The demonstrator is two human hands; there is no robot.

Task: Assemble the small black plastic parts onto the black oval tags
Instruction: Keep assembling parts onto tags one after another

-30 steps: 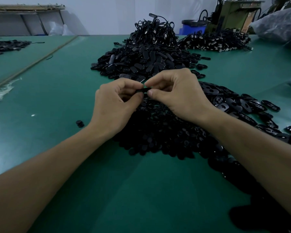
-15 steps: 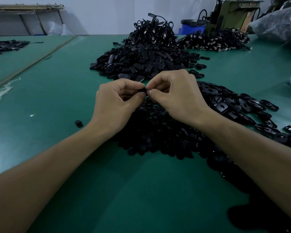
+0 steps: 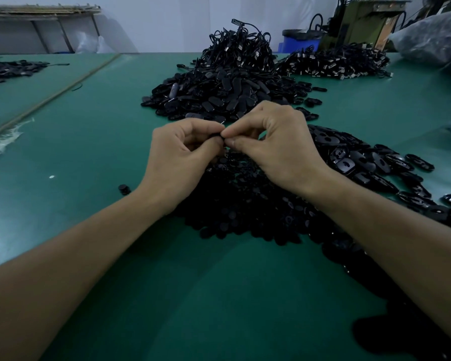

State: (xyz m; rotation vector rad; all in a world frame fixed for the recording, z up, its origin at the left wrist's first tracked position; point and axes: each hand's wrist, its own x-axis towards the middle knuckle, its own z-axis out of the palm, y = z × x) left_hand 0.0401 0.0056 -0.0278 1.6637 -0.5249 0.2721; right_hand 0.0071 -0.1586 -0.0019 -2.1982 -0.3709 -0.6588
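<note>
Pinching one small black piece between curled fingertips, a person's left hand and right hand meet above a pile of small black parts on a green table; whether the piece is a tag or a part cannot be told. Loose black oval tags spread just right of the pile, a larger heap lies beyond, and a stray part sits near the left wrist.

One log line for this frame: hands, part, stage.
left hand: pinches black piece | right hand: pinches same piece | stage: pressing together, fit hidden | where: above pile on green table
</note>
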